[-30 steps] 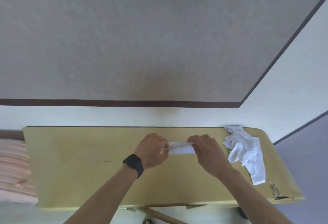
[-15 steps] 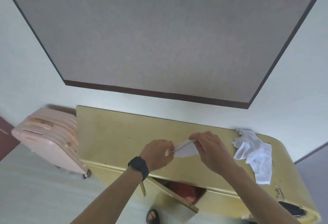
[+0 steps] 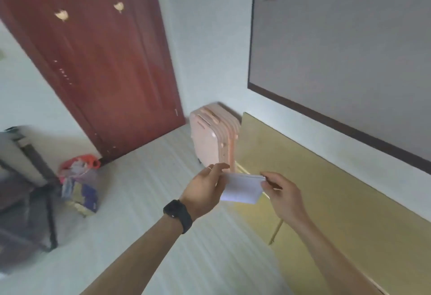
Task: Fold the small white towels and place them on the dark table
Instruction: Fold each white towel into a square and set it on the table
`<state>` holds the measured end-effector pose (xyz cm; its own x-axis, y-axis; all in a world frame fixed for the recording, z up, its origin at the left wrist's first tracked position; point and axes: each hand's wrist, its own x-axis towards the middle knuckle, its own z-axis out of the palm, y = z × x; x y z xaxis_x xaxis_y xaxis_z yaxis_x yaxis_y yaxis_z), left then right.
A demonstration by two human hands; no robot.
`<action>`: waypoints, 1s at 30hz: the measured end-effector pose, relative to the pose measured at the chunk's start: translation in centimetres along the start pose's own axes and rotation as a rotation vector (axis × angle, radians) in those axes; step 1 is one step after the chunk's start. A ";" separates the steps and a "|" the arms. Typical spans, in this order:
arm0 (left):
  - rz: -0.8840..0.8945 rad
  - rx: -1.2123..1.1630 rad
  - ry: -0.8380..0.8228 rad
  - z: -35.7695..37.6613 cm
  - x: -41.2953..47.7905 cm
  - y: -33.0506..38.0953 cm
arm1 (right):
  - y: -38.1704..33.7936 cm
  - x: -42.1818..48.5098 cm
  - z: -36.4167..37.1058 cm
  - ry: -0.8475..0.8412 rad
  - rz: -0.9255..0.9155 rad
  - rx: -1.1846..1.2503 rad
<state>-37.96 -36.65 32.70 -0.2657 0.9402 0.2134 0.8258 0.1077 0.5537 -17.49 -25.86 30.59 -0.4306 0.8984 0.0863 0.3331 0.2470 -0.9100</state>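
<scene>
White towel (image 3: 242, 188) is held folded, pinched at opposite ends by left hand (image 3: 205, 189) and right hand (image 3: 283, 197).

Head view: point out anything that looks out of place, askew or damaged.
Little stands out. The folded towel looks neat, held in the air by the left hand and right hand. The one untidy spot is a heap of bags on the floor by the red door.
</scene>
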 end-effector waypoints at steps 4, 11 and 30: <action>-0.312 -0.094 0.224 -9.3 -7.4 -8.5 | -7.5 0.3 13.4 -0.189 -0.106 0.036; -0.631 -0.172 0.538 -24.0 -25.4 -24.6 | -19.3 -6.8 40.2 -0.512 -0.227 0.020; -1.155 0.066 1.182 -48.7 -60.1 -53.0 | -42.9 -30.6 89.9 -1.162 -0.479 0.164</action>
<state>-89.97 -114.56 29.73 -0.8969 -0.3883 0.2118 -0.0543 0.5718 0.8186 -94.01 -96.56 30.58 -0.9867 -0.1356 0.0899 -0.1311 0.3354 -0.9329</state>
